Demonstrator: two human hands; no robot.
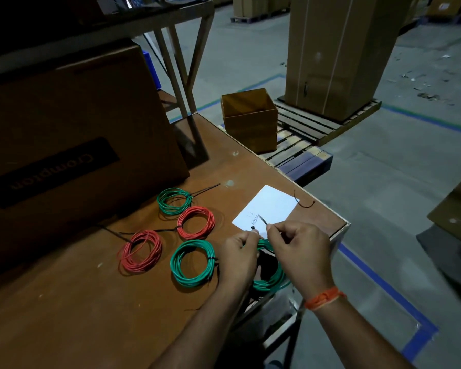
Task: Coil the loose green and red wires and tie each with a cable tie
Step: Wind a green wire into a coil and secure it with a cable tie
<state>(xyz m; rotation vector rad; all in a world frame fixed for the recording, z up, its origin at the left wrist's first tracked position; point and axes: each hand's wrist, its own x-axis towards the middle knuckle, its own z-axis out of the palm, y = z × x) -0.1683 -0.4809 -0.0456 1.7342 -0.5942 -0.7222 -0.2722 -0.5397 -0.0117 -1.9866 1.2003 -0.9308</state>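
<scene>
Both hands point(240, 251) point(300, 250) pinch a cable tie point(262, 220) above the green coil point(270, 280) at the tabletop's point(64, 302) right edge.

Dim, bluish light; deep shadow upper left; wide-angle bending at edges; white paper point(266, 210) brightest.

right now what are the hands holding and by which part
Left hand pinches the cable tie's head end, right hand its tail, around the green wire coil.
</scene>
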